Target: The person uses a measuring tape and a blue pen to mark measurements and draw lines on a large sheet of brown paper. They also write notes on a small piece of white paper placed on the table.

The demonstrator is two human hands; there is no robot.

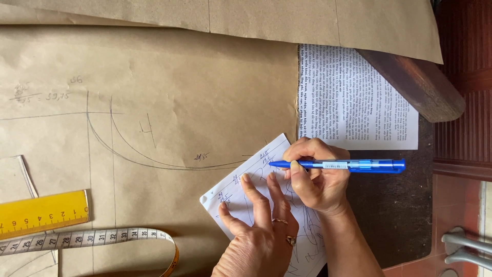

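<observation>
My right hand (318,177) grips a blue pen (353,165) lying almost level, its tip touching a small white notepad sheet (241,192) covered in scribbled figures. My left hand (259,233), with two rings on its fingers, presses flat on the lower part of that sheet, fingers spread. The sheet rests on a large brown pattern paper (179,77) that carries pencilled curves, straight lines and small numbers.
A yellow ruler (43,213) and a white tape measure (102,238) lie at the lower left beside a clear plastic ruler edge (25,174). A printed page (353,97) sits at the right, with a dark wooden rail (415,84) beyond it.
</observation>
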